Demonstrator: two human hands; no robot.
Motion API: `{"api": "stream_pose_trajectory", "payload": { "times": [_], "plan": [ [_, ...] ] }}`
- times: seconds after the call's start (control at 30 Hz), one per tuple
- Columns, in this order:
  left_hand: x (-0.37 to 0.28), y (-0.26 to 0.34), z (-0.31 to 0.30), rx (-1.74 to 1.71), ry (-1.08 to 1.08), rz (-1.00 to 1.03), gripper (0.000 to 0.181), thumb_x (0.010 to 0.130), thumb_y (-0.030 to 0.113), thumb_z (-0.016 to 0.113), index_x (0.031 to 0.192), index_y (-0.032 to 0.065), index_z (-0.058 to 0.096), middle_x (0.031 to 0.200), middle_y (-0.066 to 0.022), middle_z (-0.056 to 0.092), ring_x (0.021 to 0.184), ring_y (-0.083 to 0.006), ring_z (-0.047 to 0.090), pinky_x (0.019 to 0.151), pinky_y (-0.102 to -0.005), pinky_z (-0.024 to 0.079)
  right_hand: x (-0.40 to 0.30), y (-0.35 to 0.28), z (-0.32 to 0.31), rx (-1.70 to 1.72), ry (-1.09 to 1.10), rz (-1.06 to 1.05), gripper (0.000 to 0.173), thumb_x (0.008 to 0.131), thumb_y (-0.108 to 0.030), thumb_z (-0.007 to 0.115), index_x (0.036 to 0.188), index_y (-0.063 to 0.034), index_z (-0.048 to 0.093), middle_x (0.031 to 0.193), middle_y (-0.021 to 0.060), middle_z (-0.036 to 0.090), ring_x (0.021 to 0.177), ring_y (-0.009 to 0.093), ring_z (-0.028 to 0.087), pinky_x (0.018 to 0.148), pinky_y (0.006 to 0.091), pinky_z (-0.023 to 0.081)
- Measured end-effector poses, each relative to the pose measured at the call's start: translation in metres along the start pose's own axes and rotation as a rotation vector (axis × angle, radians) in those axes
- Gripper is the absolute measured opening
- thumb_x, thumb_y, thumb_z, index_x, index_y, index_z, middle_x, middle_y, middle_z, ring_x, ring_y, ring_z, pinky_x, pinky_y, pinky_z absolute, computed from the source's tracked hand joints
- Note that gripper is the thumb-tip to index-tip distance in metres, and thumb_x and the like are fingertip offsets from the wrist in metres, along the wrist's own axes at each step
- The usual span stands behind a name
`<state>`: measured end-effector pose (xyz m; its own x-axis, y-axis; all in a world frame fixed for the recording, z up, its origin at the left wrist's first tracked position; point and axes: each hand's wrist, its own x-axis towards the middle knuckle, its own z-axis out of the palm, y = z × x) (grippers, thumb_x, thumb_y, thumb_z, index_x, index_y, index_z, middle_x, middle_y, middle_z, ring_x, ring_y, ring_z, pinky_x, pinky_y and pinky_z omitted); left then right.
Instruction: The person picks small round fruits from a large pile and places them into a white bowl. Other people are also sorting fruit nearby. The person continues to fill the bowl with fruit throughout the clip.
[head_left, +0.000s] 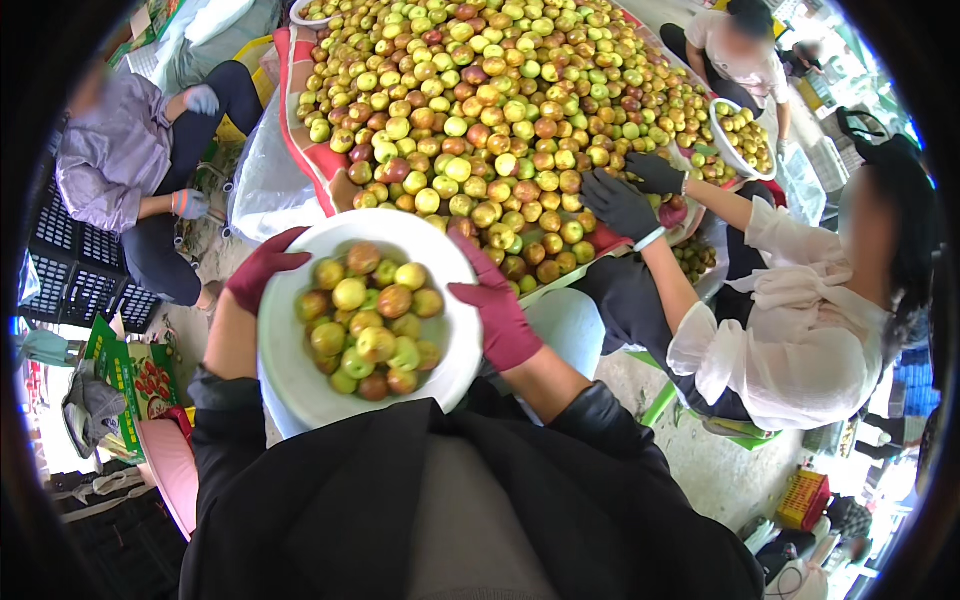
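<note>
A white plastic basin (281, 352) with several green and brown-red jujubes (375, 343) in its bottom is held up over my lap. My left hand (267, 270), in a maroon glove, grips the basin's left rim with the thumb over the edge. On the opposite side my right hand (499, 311), gloved alike, clasps the rim, its thumb on the inner wall. Just past the basin spreads a large heap of jujubes (487, 112) on a red and pale cloth (300, 142). The fingers beneath the basin are hidden.
At right, a person in a white blouse (787, 322) reaches dark-gloved hands (622, 202) into the heap's edge. Another person (120, 157) sits at left by black crates (75, 247). A second basin (724, 142) of jujubes stands at far right, near a crouching person (739, 52). A green carton (139, 382) lies lower left.
</note>
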<state>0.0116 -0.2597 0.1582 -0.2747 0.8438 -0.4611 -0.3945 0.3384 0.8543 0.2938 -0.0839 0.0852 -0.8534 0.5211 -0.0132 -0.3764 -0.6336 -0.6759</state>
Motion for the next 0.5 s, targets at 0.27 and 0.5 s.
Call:
{"api": "stream_pose_trajectory", "payload": {
  "times": [0.27,0.5],
  "plan": [
    [-0.004,-0.006,-0.042,0.39,0.032,-0.124,0.041,0.086,0.017,0.069,0.122,0.0004,0.061,0.112,-0.0085,0.066,0.102,-0.0189,0.063,0.091,-0.0342,0.05,0.003,0.029,0.023,-0.019,-0.118,0.235,0.066,0.088,0.003,0.055,0.15,-0.009,0.037,0.146,0.0081,0.046,0.131,0.02,0.046,0.108,0.0342,0.04],
    [0.012,-0.032,-0.058,0.076,-0.102,-0.112,0.036,0.08,0.013,0.074,0.113,0.0027,0.063,0.104,-0.0062,0.067,0.097,-0.0176,0.064,0.09,-0.0338,0.05,0.049,-0.009,-0.022,-0.839,0.093,-0.113,0.031,0.096,-0.012,0.059,0.127,-0.0062,0.058,0.118,0.005,0.065,0.102,0.013,0.061,0.089,0.0282,0.05]
  ]
}}
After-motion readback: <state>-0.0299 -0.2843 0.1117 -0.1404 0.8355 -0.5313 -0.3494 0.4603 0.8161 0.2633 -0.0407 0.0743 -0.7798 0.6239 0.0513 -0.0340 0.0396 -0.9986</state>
